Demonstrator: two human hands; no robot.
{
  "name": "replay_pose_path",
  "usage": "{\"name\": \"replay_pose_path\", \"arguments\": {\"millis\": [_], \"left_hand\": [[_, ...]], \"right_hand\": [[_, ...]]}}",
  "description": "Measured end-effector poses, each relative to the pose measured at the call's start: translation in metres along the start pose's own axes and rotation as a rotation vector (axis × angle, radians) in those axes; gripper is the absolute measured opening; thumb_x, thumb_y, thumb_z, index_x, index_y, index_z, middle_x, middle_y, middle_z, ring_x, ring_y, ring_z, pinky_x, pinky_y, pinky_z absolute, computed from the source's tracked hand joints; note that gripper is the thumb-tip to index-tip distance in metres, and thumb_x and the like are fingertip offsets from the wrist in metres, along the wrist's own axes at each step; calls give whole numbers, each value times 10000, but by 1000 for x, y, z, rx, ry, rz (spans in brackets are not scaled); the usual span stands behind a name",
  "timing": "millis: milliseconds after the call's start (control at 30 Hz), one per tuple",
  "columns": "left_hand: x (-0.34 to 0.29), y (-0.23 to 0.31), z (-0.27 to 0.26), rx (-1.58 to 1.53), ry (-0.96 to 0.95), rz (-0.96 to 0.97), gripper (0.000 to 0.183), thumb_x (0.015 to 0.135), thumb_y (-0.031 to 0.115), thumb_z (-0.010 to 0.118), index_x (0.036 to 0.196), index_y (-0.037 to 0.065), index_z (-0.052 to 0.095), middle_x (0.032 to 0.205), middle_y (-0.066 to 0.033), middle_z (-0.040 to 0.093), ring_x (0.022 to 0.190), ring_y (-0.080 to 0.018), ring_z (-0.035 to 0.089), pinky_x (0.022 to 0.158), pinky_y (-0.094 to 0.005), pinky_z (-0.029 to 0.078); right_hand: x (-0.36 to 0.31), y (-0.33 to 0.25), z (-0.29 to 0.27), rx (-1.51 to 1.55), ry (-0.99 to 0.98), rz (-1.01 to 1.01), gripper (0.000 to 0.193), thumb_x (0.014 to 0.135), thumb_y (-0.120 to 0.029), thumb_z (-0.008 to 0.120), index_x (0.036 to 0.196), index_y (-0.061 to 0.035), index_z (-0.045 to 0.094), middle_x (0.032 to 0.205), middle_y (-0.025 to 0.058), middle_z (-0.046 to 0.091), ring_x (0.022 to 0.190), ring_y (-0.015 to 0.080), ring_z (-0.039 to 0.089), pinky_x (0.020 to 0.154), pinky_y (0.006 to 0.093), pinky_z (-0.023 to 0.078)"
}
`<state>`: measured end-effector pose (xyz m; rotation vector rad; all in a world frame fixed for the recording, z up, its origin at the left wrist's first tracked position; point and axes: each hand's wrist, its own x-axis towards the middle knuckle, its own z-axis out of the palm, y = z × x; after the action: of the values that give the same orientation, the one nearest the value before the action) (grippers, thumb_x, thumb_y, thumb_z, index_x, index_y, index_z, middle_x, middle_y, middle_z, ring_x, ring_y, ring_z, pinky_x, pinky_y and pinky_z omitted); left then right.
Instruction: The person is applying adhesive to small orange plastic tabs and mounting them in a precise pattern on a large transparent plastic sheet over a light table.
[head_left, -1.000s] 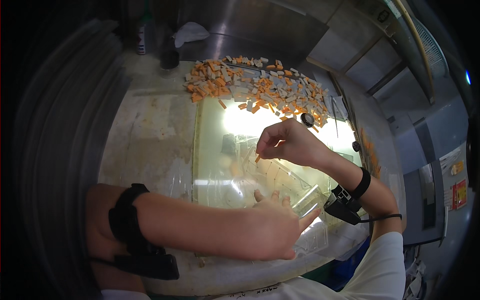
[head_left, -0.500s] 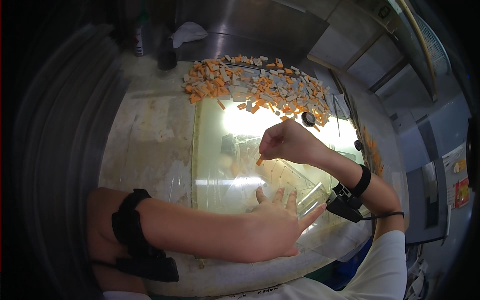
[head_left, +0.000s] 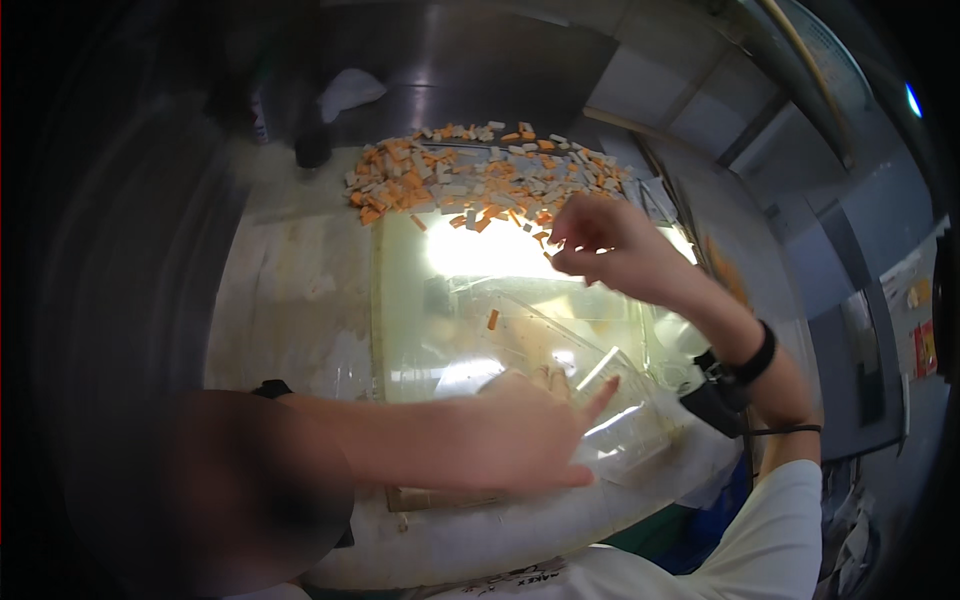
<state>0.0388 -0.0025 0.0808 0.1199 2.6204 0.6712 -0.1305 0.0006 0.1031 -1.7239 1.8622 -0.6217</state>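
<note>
My left hand (head_left: 540,425) lies low over the clear plastic sheet (head_left: 635,440) on a lit panel, its fingers stretched out and partly blurred. Just beyond its fingertips, a single small orange strip (head_left: 493,319) rests on the sheet. Raised above the far right part of the panel is my right hand (head_left: 605,245), fingers loosely curled with a gap at the thumb; I see nothing held in it. A heap of small orange and grey strips (head_left: 440,178) spreads along the panel's far edge, close beyond the right hand.
The glowing panel (head_left: 405,330) is set in a pale, stained worktop (head_left: 290,300). A dark cup (head_left: 313,152) and a crumpled white bag (head_left: 350,92) stand at the back left. Metal sheeting rises behind. Cabinets (head_left: 830,270) line the right side.
My right hand has let go of the orange strip, which now lies on the sheet, and has moved up and right toward the heap. My left hand remains low over the sheet.
</note>
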Motion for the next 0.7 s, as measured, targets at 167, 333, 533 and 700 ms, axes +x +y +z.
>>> {"name": "replay_pose_path", "arguments": {"millis": [167, 333, 533, 700], "left_hand": [[10, -17, 15, 71, 156, -15, 784, 833, 485, 373, 1328, -22, 36, 1169, -325, 395, 1033, -395, 458, 863, -398, 380], [-37, 0, -42, 78, 104, -299, 611, 843, 451, 360, 1180, -57, 406, 795, -210, 599, 785, -331, 582, 717, -404, 444], [-71, -22, -84, 247, 566, -491, 407, 815, 285, 514, 582, -42, 578, 428, -133, 483, 389, -246, 508, 459, -327, 444], [-64, -49, -74, -62, 554, -657, 418, 813, 332, 517, 625, -39, 567, 472, -81, 512, 414, -149, 538, 365, -260, 439]], "right_hand": [[-111, 0, -54, 114, 70, 181, 122, 741, -101, 597, 818, -27, 538, 653, -1, 522, 585, 58, 499, 507, 206, 395], [-250, -10, -21, 588, 187, 493, 99, 778, -63, 581, 847, -5, 540, 650, 35, 567, 578, 71, 540, 496, 183, 428], [-359, 47, 72, 755, 729, 937, 222, 854, -189, 483, 882, 24, 537, 742, 109, 606, 590, 150, 581, 479, 234, 462], [-350, 105, 81, 1189, 969, 780, 281, 859, -227, 482, 1001, 15, 481, 839, 123, 595, 680, 186, 603, 485, 256, 474]]}}
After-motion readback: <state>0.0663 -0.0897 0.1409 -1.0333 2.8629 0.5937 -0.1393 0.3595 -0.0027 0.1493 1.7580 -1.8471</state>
